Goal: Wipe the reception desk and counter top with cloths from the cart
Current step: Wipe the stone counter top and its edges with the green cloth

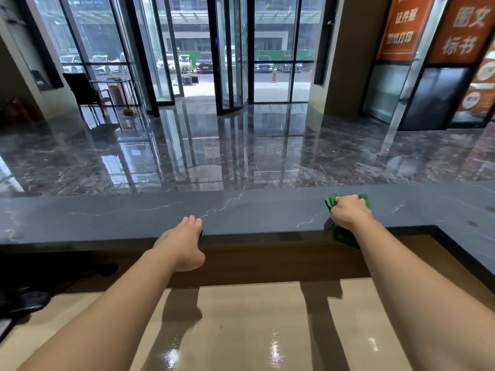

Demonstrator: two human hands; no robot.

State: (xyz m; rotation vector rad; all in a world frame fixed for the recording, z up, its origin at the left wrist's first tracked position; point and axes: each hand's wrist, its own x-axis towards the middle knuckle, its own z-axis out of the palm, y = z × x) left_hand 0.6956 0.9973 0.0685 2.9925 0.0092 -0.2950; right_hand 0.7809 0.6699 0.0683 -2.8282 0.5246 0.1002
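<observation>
Green cloth (345,236): bunched under the curled fingers of the right hand (348,213), one fold hanging over the near edge.
Right hand: grips the cloth, knuckles up, pressing it onto the dark stone counter top (128,218).
Left hand (182,246): fingers (191,223) straight and together on the counter's near edge, thumb below the lip, holding nothing.
Desk (241,317): pale, glossy, below both forearms.

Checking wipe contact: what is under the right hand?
A bunched green cloth lies under the right hand on the dark counter top; the stone beneath it is covered.
</observation>
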